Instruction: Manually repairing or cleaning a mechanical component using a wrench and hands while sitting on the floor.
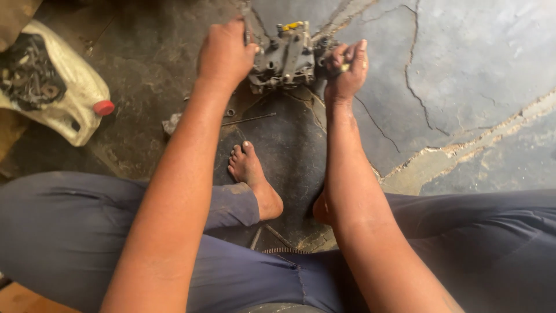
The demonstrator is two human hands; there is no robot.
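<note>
grey metal engine part [288,57] on cracked floor [463,69] at 12 o'clock. left hand [225,55] fisted round thin tool shaft, bracing part's 9 o'clock side. right hand [347,66] clenched on small yellowish piece at 3 o'clock. cut-open white jug [52,84] of scrap at 10 o'clock, within reach.

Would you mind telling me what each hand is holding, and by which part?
The left hand grips a thin tool at the left side of the grey metal engine part; the right hand clasps its right side, fingers curled around a small piece there.

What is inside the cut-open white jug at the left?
The white jug with the red cap holds a dark tangle of small metal parts, ring shapes among them. Its lower layers and bottom are covered by that pile.
</note>
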